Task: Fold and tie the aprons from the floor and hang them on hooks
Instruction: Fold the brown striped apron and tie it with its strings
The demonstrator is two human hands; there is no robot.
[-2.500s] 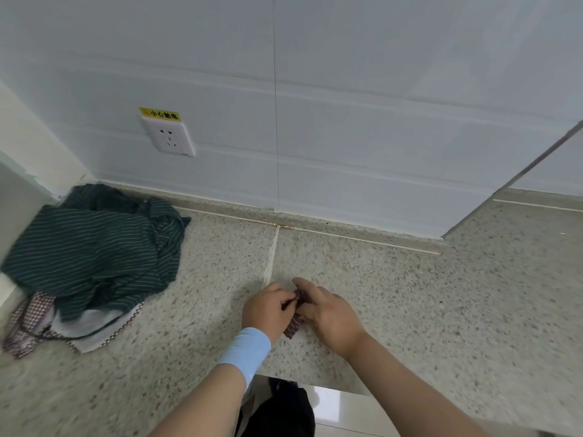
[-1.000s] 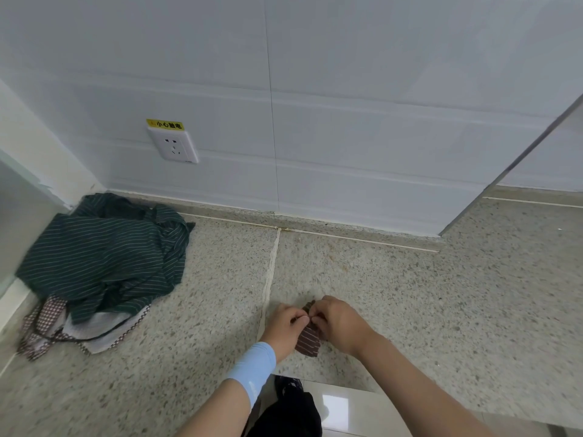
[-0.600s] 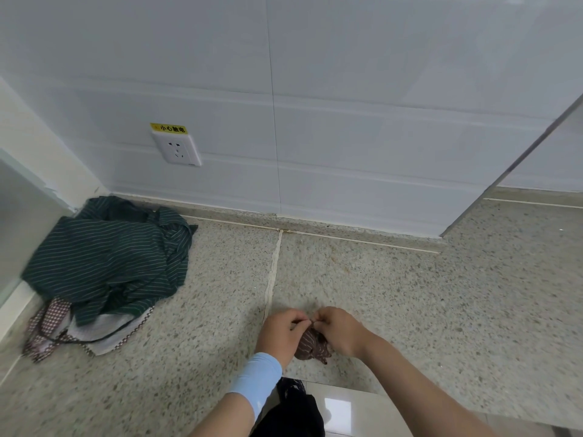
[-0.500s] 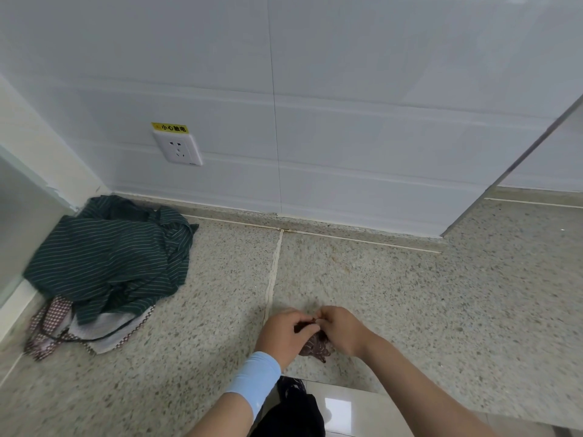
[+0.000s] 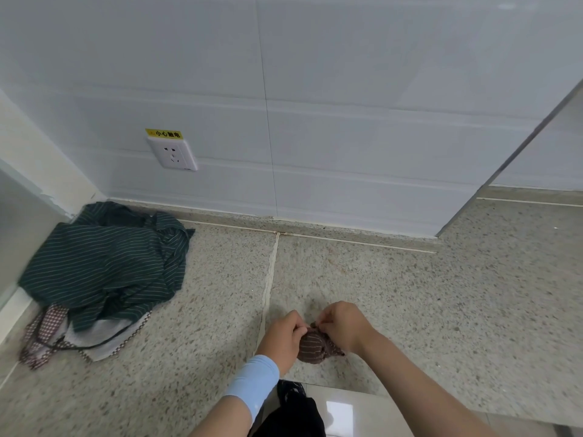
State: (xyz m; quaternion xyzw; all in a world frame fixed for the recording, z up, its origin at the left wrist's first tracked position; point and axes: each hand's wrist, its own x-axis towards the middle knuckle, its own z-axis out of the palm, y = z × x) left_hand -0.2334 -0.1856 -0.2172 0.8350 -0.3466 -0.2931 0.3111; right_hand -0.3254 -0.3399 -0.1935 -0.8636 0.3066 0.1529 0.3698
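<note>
Tying step, I judge: my left hand (image 5: 283, 339) and right hand (image 5: 344, 326) both pinch the balled brown apron (image 5: 313, 347) between them; next I must cinch its knot, other aprons (image 5: 104, 266) lying well left.

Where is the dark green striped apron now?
Head view, left side: the dark green striped apron lies crumpled on the floor in the wall corner below the socket, on top of a checked cloth.

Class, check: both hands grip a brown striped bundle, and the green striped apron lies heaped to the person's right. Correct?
No. The head view shows the green striped apron heaped to the person's left; left hand and right hand do grip the brown striped bundle.
</note>
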